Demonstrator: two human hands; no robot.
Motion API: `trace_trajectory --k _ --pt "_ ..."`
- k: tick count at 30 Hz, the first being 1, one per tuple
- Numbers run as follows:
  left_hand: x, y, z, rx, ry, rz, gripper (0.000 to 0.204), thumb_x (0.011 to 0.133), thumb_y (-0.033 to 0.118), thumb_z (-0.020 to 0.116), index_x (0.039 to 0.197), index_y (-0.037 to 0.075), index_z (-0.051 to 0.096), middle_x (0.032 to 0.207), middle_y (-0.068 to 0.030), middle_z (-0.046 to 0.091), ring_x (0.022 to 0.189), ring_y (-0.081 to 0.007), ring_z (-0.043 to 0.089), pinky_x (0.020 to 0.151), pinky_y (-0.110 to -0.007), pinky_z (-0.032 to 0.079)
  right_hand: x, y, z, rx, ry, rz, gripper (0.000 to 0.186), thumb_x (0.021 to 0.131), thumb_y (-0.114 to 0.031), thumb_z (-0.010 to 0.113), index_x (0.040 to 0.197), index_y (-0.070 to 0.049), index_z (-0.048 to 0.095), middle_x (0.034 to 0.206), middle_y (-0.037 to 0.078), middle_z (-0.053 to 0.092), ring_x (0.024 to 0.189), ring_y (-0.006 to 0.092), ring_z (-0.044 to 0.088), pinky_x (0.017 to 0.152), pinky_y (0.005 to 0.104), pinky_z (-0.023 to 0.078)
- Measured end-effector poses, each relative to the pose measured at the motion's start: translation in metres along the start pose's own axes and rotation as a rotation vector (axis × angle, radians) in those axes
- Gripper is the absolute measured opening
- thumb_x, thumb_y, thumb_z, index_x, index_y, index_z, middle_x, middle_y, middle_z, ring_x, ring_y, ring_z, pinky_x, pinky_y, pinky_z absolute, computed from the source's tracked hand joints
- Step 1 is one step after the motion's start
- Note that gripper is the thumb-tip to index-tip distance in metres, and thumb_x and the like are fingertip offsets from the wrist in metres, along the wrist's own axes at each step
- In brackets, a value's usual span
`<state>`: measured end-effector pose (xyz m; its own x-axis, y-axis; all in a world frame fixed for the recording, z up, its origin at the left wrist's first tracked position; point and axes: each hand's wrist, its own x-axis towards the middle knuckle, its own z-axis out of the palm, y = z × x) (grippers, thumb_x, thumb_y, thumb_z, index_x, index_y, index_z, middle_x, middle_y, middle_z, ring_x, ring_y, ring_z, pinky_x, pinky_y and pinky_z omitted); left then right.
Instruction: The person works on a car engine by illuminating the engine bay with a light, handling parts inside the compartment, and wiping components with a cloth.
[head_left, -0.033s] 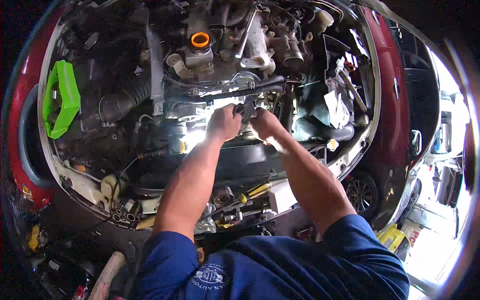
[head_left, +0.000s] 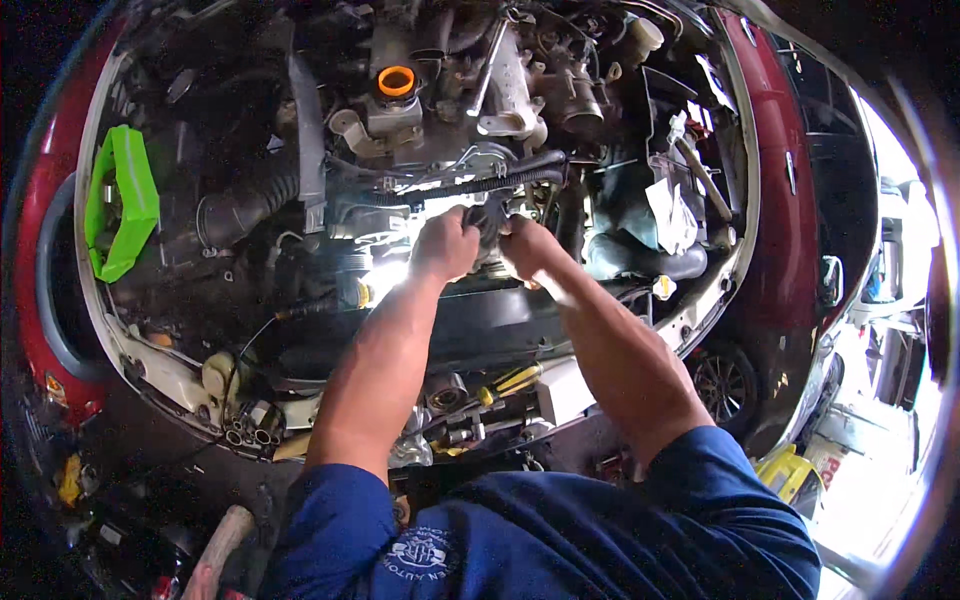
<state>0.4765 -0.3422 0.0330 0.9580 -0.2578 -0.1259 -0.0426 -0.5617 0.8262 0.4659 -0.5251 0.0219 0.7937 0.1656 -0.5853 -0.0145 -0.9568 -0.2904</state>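
Note:
Both my arms reach into an open car engine bay, over the front edge. My left hand point(head_left: 445, 248) is closed at the left side of a dark grey, rounded part point(head_left: 488, 218). On its right side my right hand point(head_left: 527, 250) is closed too, with the fingers curled round its edge. What the part is, and whether it is fixed below, I cannot make out. Just beyond it runs a black corrugated hose point(head_left: 470, 187). A bright work light shines out from below, left of my left hand.
An orange ring point(head_left: 397, 81) sits on the engine's filler neck. A long wrench point(head_left: 488, 70) lies across the engine. At the left is a green tray point(head_left: 128, 205); at the right, a hammer point(head_left: 703, 178) and white paper point(head_left: 672, 218). A yellow-handled screwdriver point(head_left: 512, 384) and a white box point(head_left: 565, 391) lie along the front.

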Motion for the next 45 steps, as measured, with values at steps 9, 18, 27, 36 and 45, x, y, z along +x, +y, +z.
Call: trace_trajectory --k 9,18,27,36,45 --pt "0.000 0.000 0.001 -0.016 0.021 -0.011 0.027 0.078 0.020 0.051 0.092 -0.001 0.061 0.085 -0.0286 0.063 0.085 -0.0465 0.061 0.078 -0.051 0.048 -0.041 0.003 -0.010 0.472 0.023 0.170 0.033 0.084 -0.021 0.064 0.109 -0.002 0.054 0.083 0.023 0.064 0.069 0.0390 0.063 0.060 0.0467 0.051" --pt "0.003 -0.005 0.005 -0.054 0.002 0.040 0.025 0.078 0.017 0.050 0.090 -0.003 0.059 0.083 -0.0297 0.062 0.083 -0.0470 0.061 0.076 -0.052 0.048 0.031 0.023 0.045 -0.059 0.026 0.017 0.037 0.083 -0.022 0.057 0.112 0.000 0.056 0.101 0.025 0.066 0.095 0.0367 0.066 0.074 0.0454 0.053" --pt "-0.003 0.002 0.009 -0.192 -0.113 0.074 0.034 0.080 0.022 0.054 0.107 0.003 0.061 0.094 -0.0262 0.064 0.092 -0.0424 0.062 0.082 -0.046 0.049 0.023 0.002 0.002 -0.094 -0.186 -0.039 0.018 0.082 -0.008 0.055 0.090 0.003 0.067 0.087 0.024 0.067 0.081 0.0327 0.068 0.065 0.0402 0.054" --pt "-0.004 0.006 0.006 -0.230 -0.144 0.166 0.033 0.075 0.023 0.061 0.103 0.004 0.062 0.091 -0.0190 0.064 0.086 -0.0374 0.062 0.077 -0.044 0.049 0.031 -0.002 0.003 0.348 -0.269 0.145 0.024 0.081 -0.001 0.058 0.104 0.005 0.062 0.089 0.020 0.067 0.072 0.0264 0.068 0.052 0.0381 0.055" --pt "-0.004 0.003 0.004 -0.195 -0.076 0.212 0.044 0.074 0.027 0.065 0.111 0.004 0.063 0.100 -0.0152 0.065 0.095 -0.0320 0.063 0.087 -0.039 0.048 0.047 0.022 0.055 0.569 0.012 -0.408 0.031 0.084 -0.011 0.057 0.115 -0.008 0.055 0.090 0.012 0.065 0.074 0.0233 0.062 0.062 0.0391 0.052"
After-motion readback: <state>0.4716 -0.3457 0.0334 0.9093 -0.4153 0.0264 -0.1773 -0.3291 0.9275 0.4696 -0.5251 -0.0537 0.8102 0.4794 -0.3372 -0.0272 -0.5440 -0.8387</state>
